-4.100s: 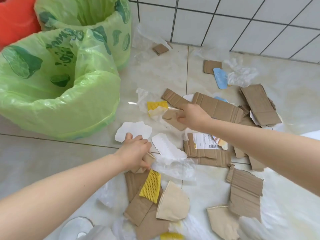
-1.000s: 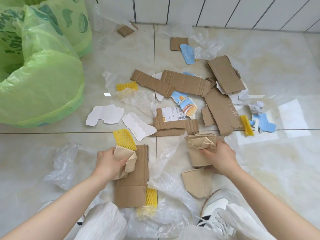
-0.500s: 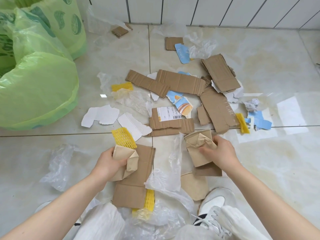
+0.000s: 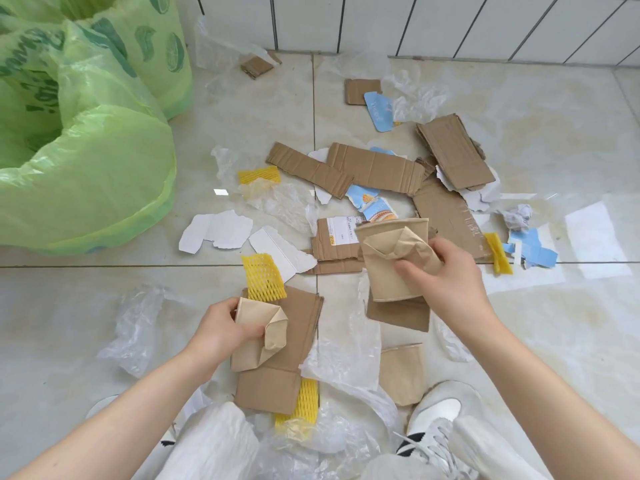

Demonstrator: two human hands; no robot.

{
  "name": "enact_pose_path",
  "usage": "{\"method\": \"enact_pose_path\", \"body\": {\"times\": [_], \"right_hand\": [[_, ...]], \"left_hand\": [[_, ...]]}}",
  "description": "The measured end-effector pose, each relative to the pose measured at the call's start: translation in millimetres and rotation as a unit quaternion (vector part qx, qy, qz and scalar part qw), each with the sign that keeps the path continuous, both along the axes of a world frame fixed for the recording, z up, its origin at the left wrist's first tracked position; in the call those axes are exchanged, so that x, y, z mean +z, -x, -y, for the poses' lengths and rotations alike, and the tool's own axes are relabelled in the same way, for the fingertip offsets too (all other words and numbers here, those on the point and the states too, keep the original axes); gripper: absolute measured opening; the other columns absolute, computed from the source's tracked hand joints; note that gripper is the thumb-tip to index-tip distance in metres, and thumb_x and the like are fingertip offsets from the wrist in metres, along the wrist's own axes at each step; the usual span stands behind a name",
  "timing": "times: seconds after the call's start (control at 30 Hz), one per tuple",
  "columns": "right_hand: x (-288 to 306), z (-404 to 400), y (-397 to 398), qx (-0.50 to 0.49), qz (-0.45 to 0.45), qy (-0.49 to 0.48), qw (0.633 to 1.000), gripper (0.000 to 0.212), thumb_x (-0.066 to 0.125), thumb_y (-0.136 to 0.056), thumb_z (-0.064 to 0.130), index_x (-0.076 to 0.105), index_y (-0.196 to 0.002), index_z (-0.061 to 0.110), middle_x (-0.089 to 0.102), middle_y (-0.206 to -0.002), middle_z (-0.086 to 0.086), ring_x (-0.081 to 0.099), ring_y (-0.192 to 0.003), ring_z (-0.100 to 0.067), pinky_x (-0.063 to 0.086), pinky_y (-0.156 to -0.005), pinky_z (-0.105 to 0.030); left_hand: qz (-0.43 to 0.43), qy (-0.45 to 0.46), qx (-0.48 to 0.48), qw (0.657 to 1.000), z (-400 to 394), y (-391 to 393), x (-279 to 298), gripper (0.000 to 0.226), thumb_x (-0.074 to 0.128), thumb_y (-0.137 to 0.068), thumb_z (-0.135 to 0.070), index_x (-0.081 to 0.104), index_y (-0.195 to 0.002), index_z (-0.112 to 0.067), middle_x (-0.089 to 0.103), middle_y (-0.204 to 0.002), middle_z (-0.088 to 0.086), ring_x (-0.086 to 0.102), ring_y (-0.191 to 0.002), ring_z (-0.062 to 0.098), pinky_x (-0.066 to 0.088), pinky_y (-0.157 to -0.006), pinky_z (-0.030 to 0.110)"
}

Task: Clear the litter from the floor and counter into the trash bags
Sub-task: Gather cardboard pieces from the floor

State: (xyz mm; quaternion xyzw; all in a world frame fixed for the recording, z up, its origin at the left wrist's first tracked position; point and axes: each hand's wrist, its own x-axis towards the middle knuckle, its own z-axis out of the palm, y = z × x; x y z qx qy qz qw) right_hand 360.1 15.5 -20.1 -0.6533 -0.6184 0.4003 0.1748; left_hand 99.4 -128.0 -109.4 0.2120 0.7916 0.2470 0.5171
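My left hand (image 4: 221, 332) grips a crushed brown paper cup (image 4: 258, 336) together with a cardboard piece (image 4: 277, 362) and yellow foam net (image 4: 264, 277), low over the floor. My right hand (image 4: 438, 271) holds crushed brown paper cups (image 4: 391, 254) with a cardboard scrap (image 4: 398, 313) hanging under them. Two green trash bags (image 4: 86, 161) stand open at the upper left, well apart from both hands. Cardboard strips (image 4: 374, 168), white paper scraps (image 4: 216, 232) and clear plastic film (image 4: 343, 355) lie scattered on the tiled floor.
Another flattened paper cup (image 4: 401, 374) and yellow net (image 4: 301, 407) lie near my white shoes (image 4: 436, 414). Blue paper bits (image 4: 533, 252) and a crumpled wad (image 4: 517, 216) sit at right. A tiled wall (image 4: 415, 22) bounds the far side.
My right hand has lifted its paper cups and the cardboard scrap higher off the floor. My left hand keeps its bundle in about the same place.
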Motion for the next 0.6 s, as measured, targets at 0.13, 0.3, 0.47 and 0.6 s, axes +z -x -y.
{"method": "enact_pose_path", "body": {"times": [0.13,0.3,0.47,0.6], "right_hand": [[4,2,23,0.033,-0.088,0.048,0.994,0.014,0.073,-0.078,0.019,0.059,-0.077,0.016,0.061,-0.071,0.004,0.054,-0.065,-0.009,0.041,-0.056,-0.022],[-3,7,47,0.143,-0.105,0.097,0.979,0.016,0.075,-0.076,0.018,0.062,-0.083,0.011,0.064,-0.075,-0.005,0.054,-0.067,-0.008,0.043,-0.061,-0.027],[-12,3,71,0.173,-0.11,0.126,0.971,0.017,0.075,-0.077,0.022,0.058,-0.074,0.023,0.058,-0.063,0.016,0.051,-0.061,-0.002,0.039,-0.057,-0.021],[-23,-7,85,0.192,-0.06,0.135,0.97,0.015,0.074,-0.078,0.024,0.061,-0.083,0.017,0.062,-0.076,0.004,0.055,-0.069,-0.01,0.041,-0.061,-0.026]], "left_hand": [[0.022,-0.001,0.004,1.0,1,-3,2,0.033,0.083,-0.067,-0.009,0.065,-0.093,-0.016,0.07,-0.093,0.004,0.067,-0.087,0.022,0.054,-0.077,0.038],[0.03,-0.029,-0.014,0.999,-5,-3,11,0.031,0.081,-0.069,-0.007,0.065,-0.094,-0.017,0.072,-0.089,0.002,0.069,-0.083,0.018,0.055,-0.076,0.037],[0.015,-0.058,-0.054,0.997,-14,10,18,0.021,0.073,-0.07,-0.012,0.068,-0.088,-0.021,0.073,-0.086,-0.001,0.069,-0.081,0.017,0.055,-0.072,0.035],[-0.007,-0.058,-0.1,0.993,-23,17,22,0.024,0.069,-0.063,-0.021,0.067,-0.087,-0.023,0.072,-0.083,-0.004,0.067,-0.08,0.016,0.053,-0.072,0.033]]}}
